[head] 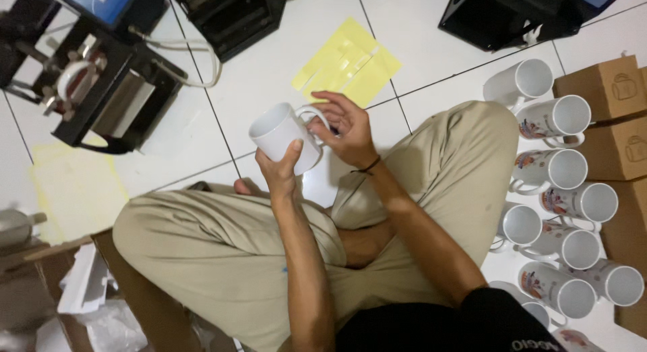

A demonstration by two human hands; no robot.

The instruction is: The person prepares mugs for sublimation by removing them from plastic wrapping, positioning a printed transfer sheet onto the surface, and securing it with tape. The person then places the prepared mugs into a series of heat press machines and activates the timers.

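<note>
White mug (280, 133) clenched in your left hand (282, 168), right hand (347, 129) gripping its handle, inspection apparently underway; printed mugs (559, 170) lie right.

— What is being handled?

— A plain white mug (282, 135), glossy and without any print on the side that shows.

— How does it sit?

— Tilted, lifted off the floor, its open mouth turned to the upper left and its base to the lower right. The handle sticks out on the right side.

— And where is it?

— Near the middle of the scene, above the crossed legs, over the white floor tiles.
</note>
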